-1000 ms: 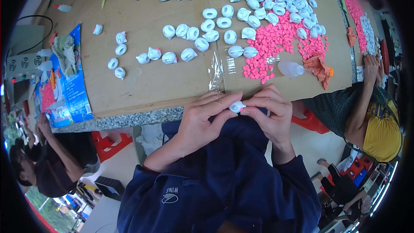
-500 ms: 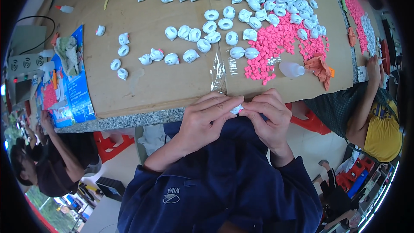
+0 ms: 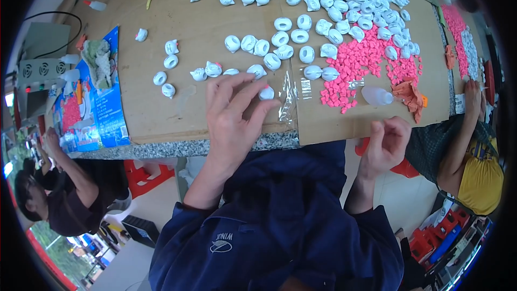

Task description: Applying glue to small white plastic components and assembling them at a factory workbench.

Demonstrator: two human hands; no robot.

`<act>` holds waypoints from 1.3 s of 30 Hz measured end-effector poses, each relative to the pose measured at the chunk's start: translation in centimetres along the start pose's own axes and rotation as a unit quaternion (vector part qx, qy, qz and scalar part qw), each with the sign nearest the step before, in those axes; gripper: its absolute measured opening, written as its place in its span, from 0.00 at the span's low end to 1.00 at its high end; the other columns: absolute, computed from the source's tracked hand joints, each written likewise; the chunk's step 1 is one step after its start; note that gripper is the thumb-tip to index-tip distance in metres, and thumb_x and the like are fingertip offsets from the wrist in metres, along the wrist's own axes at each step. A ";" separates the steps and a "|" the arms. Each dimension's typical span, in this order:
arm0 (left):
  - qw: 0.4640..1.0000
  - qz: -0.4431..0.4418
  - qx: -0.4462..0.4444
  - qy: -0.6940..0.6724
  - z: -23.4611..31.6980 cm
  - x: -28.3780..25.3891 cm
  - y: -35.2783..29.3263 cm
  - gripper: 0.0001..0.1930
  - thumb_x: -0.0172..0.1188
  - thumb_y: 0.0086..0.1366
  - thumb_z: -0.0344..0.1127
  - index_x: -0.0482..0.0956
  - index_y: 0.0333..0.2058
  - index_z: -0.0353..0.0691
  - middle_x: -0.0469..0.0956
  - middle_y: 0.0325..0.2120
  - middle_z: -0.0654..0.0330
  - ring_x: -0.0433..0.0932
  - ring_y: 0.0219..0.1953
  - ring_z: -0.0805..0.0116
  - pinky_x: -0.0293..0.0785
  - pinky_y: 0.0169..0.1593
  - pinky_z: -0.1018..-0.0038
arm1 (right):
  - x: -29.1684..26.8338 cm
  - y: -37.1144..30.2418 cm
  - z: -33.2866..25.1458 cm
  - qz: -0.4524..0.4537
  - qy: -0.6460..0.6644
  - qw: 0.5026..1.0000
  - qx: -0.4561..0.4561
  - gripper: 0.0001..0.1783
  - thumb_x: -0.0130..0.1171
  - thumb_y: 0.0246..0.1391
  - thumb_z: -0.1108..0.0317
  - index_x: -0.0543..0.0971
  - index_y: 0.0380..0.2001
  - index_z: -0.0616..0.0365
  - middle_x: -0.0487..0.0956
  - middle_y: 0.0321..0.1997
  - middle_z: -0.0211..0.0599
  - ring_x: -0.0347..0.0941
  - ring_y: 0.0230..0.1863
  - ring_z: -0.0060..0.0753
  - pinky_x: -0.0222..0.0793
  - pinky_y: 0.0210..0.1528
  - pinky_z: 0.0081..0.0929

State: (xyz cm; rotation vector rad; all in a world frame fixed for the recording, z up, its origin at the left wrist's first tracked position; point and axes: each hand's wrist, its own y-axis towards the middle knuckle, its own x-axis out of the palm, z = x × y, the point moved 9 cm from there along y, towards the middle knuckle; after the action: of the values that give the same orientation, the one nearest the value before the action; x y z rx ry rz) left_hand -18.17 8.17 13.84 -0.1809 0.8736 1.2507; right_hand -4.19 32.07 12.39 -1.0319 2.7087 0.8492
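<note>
My left hand (image 3: 234,116) is raised over the near edge of the cardboard. Between its thumb and fingertips is a small white rounded piece (image 3: 266,93) with a bit of pink at its top. Lower right, my right hand (image 3: 385,148) hangs off the table edge, fingers loosely curled, thumb apart, nothing visible in it. Beyond my left fingers lie loose white hollow pieces with small pointed ears, such as one (image 3: 256,71) partly behind the fingers. A heap of small pink pieces (image 3: 355,62) and a translucent bottle (image 3: 376,96) lie beyond my right hand.
Many white pieces (image 3: 350,0) pile up at the far right of the cardboard (image 3: 161,113). An orange cloth (image 3: 410,97) lies beside the bottle. At left are a blue printed sheet (image 3: 110,108) and a rag (image 3: 98,62). Co-workers sit at both sides, near red stools (image 3: 145,175).
My hands have parted. The left has moved forward over the cardboard with the white piece; the right has let go and drawn off to the right. The whole view has shifted slightly.
</note>
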 end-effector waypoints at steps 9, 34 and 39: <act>0.987 -0.010 0.035 0.154 0.8 2.2 3.1 0.17 0.66 0.45 0.33 0.77 0.36 0.41 0.73 0.33 0.62 0.67 0.40 0.62 0.54 0.40 0.66 | 2.9 1.7 0.7 -0.109 -0.211 0.969 -0.067 0.22 0.64 0.42 0.77 0.70 0.42 0.60 0.71 0.46 0.36 0.67 0.42 0.28 0.62 0.45 0.23; 0.667 -0.144 -0.303 -0.665 0.1 7.1 -4.9 0.13 0.51 0.61 0.24 0.68 0.45 0.36 0.69 0.48 0.53 0.71 0.49 0.65 0.67 0.52 0.71 | 2.8 -1.2 -2.6 -0.193 0.152 0.967 0.064 0.22 0.69 0.35 0.63 0.78 0.33 0.69 0.73 0.20 0.34 0.64 0.21 0.25 0.56 0.22 0.20; 0.665 -0.148 -0.309 -0.664 0.0 7.4 -5.1 0.13 0.52 0.60 0.23 0.68 0.45 0.36 0.70 0.48 0.53 0.71 0.49 0.65 0.67 0.53 0.72 | 3.1 -1.2 -2.5 -0.197 0.157 0.965 0.068 0.21 0.68 0.35 0.66 0.78 0.33 0.69 0.74 0.20 0.35 0.63 0.21 0.24 0.56 0.22 0.20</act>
State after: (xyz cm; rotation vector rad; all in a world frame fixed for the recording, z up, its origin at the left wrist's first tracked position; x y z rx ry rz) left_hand -13.34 11.97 7.30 0.0860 -0.8623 0.9575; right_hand -5.55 28.15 13.01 -1.7181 2.5985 0.4544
